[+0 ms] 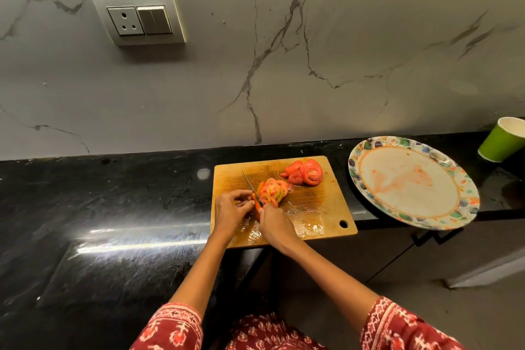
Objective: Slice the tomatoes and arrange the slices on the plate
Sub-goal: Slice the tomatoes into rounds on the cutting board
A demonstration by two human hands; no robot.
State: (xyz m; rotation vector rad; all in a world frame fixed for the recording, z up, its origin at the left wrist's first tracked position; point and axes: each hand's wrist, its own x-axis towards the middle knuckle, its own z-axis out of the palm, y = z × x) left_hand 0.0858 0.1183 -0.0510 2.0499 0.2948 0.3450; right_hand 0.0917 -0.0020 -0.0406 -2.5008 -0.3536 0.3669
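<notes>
Red patterned sleeves: seen at the bottom edge, cut off by the frame; bare forearms reach forward from them to the board.
Right hand: fingers curled round the knife handle, which is almost wholly hidden under the hand; only a sliver of orange-red is seen at the knuckles.
Left hand: fingers bent, their tips pinching a small piece of tomato at the blade; the piece is mostly covered, so its shape cannot be told.
Knife: thin blade angled up and left from the hands, its edge apparently resting on the board just beside the nearer slices.
Cutting board: wooden, wet with juice at its near edge, a hanging hole at the near right corner; it lies on the black counter.
Nearer tomato slices: red with greenish rims, fanned in a small heap mid-board, touching the blade.
Farther tomato slices: a second red heap at the back right of the board.
Plate: patterned rim, juice-stained centre, right of the board, holding no slices.
Green cup: at the far right, partly cut off.
Wall socket: set on the marble wall behind.
</notes>
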